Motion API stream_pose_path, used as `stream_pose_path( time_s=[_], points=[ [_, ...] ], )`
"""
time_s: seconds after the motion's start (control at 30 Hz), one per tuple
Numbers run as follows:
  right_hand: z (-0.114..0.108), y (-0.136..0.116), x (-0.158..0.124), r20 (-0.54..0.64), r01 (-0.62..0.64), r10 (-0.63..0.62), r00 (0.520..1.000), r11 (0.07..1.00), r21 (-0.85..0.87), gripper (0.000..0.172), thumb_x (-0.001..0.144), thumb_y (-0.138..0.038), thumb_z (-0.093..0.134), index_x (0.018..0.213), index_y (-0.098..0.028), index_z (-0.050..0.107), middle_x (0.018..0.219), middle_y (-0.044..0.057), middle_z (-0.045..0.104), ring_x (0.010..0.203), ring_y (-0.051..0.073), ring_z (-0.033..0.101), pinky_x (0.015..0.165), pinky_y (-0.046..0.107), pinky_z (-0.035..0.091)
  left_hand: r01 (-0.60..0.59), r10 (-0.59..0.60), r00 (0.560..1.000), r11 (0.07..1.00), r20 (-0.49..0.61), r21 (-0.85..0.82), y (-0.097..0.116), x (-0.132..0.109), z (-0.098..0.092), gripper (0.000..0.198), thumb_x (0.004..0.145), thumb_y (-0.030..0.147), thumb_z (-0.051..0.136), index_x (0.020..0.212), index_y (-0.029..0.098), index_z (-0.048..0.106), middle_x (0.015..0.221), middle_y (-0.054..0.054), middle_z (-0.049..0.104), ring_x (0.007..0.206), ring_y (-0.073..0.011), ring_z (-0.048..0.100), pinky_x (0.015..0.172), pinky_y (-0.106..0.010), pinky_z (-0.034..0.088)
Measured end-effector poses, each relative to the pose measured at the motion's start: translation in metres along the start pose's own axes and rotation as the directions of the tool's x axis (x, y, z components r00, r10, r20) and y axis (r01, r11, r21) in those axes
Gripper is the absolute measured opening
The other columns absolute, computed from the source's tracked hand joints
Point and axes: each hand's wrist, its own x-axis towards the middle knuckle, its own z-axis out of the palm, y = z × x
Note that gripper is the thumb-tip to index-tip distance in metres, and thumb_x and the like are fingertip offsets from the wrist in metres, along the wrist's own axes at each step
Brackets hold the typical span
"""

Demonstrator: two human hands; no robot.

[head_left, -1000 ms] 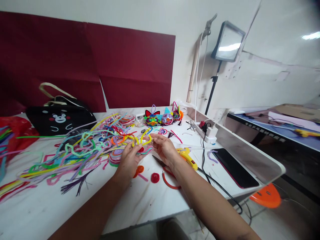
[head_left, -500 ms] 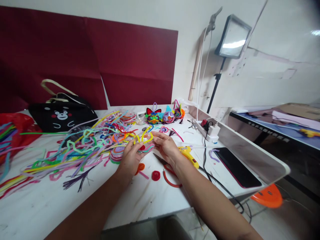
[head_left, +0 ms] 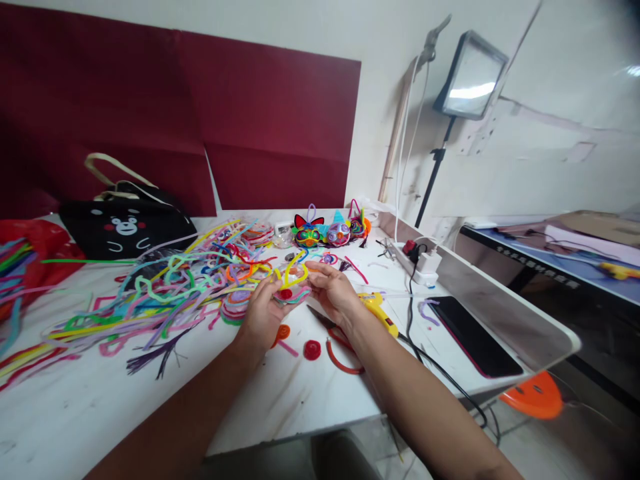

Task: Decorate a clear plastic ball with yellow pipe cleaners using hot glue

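Between both hands is a pipe-cleaner craft piece (head_left: 296,295) with a pink and teal edge, a red coil and yellow loops; part of it looks clear. My left hand (head_left: 263,310) grips its left side, thumb near the red coil. At the right side, the fingers of my right hand (head_left: 333,290) are closed on the piece by the yellow pipe cleaner (head_left: 303,279). Below lie a red coil (head_left: 313,350), an orange coil (head_left: 283,332) and a short pink stick (head_left: 288,348). Scissors with red handles (head_left: 344,363) lie partly under my right wrist.
Tangled pipe cleaners (head_left: 165,287) spread over the left of the table. A yellow glue gun (head_left: 379,312), a phone (head_left: 475,335) and a power strip (head_left: 423,267) are on the right. Finished-looking animal ornaments (head_left: 337,231) stand at the back near a black bag (head_left: 127,230).
The view has shifted slightly. My left hand has turned a little, so more of the red coil shows. Both hands still hold the piece.
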Motion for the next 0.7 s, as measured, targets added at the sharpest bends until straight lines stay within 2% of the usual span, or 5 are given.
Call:
stream_pose_path(
  time_s=[0.2,0.33,0.53,0.7],
  points=[
    [-0.005,0.001,0.003,0.074,-0.002,-0.001,0.997,0.999,0.046,0.033,0.069,0.004,0.062,0.096,-0.014,0.066,0.061,-0.002,0.068,0.053,0.012,0.064,0.058,0.022,0.053,0.041,-0.042,0.999,0.999,-0.014,-0.02,0.005,-0.003,0.004,0.033,0.074,0.02,0.063,0.106,0.019,0.064,0.1,-0.005,0.075,0.097,-0.0261,0.071,0.086,-0.048,0.06],
    [-0.006,-0.002,0.004,0.047,-0.035,0.031,0.998,0.996,0.082,0.036,0.069,0.006,0.057,0.099,-0.013,0.064,0.064,0.0,0.069,0.054,0.012,0.065,0.058,0.022,0.055,0.067,-0.066,0.997,0.998,-0.038,0.012,0.006,-0.004,0.005,0.032,0.073,0.022,0.064,0.105,0.019,0.064,0.098,-0.006,0.075,0.092,-0.0253,0.071,0.084,-0.046,0.06],
    [-0.008,-0.005,0.007,0.038,-0.066,0.063,0.997,0.992,0.106,0.044,0.068,0.006,0.053,0.105,-0.015,0.062,0.066,0.002,0.071,0.056,0.013,0.066,0.057,0.022,0.056,0.077,-0.07,0.995,0.991,-0.071,0.11,0.008,0.002,-0.001,0.028,0.072,0.029,0.068,0.098,0.018,0.066,0.097,-0.006,0.073,0.09,-0.0229,0.069,0.074,-0.035,0.059],
    [-0.008,-0.006,0.005,0.048,-0.074,0.073,0.996,0.997,0.024,0.038,0.069,0.005,0.055,0.101,-0.015,0.061,0.063,-0.001,0.068,0.051,0.012,0.061,0.052,0.021,0.052,-0.008,0.023,0.997,0.981,-0.075,0.196,0.012,0.007,-0.008,0.033,0.065,0.032,0.075,0.096,0.019,0.071,0.091,-0.003,0.071,0.086,-0.019,0.065,0.067,-0.026,0.053]
  ],
)
